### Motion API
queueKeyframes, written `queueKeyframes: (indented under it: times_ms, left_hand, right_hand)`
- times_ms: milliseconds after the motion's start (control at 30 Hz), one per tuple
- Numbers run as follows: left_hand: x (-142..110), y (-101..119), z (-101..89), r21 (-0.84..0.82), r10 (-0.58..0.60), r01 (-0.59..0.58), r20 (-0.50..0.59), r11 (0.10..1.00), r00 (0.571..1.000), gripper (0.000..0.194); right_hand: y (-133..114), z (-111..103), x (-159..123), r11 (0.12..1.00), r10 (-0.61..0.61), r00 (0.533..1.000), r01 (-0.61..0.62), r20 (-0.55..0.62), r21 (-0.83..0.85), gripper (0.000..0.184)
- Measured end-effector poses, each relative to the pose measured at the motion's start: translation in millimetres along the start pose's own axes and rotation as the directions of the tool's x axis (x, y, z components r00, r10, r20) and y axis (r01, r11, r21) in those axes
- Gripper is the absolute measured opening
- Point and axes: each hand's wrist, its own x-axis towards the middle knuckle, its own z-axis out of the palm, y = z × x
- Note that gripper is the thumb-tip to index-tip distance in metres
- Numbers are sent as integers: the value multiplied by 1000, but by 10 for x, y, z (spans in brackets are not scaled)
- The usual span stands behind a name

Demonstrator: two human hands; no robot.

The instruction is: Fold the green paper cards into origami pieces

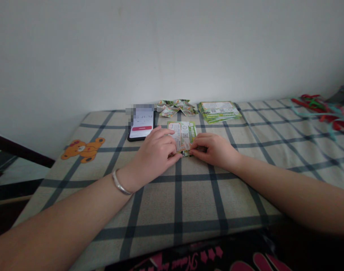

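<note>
A small green-and-white printed paper sheet point(185, 132) lies on the checked cloth between my two hands. It bears a square code, and its near edge looks folded or raised. My left hand point(157, 148), with a silver bangle at the wrist, holds the sheet's left side, fingers curved over it and thumb at the near edge. The fingers of my right hand point(214, 148) pinch the near right corner. Behind them sit several folded paper pieces point(177, 108) of similar print. A stack of flat printed sheets point(219, 110) is at their right.
A phone point(142, 126) showing a timer lies left of the sheet. Farther left is a flat orange bear cutout point(83, 149). Red and pale green strips point(321, 109) lie at the far right. A white wall point(172, 49) rises behind the checked tablecloth point(157, 203).
</note>
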Motion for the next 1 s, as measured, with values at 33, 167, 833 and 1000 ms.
queueKeyframes:
  times_ms: [33,167,833,1000]
  left_hand:
    - [2,-1,4,-9,-1,1,2,1000,1000,23]
    - [10,-15,18,-54,-4,4,-2,999,1000,22]
    - [16,-76,72,-173,19,-21,-16,985,1000,16]
    - [10,-94,98,-202,4,-10,-29,979,1000,16]
  right_hand:
    - [2,2,0,1000,3,1000,-3,-1,-3,12]
    - [13,13,-4,1000,14,1000,-14,-7,-17,12]
    - [-53,8,-57,969,-104,994,105,13,-223,21]
    - [-24,26,-24,988,-57,998,59,14,-145,19]
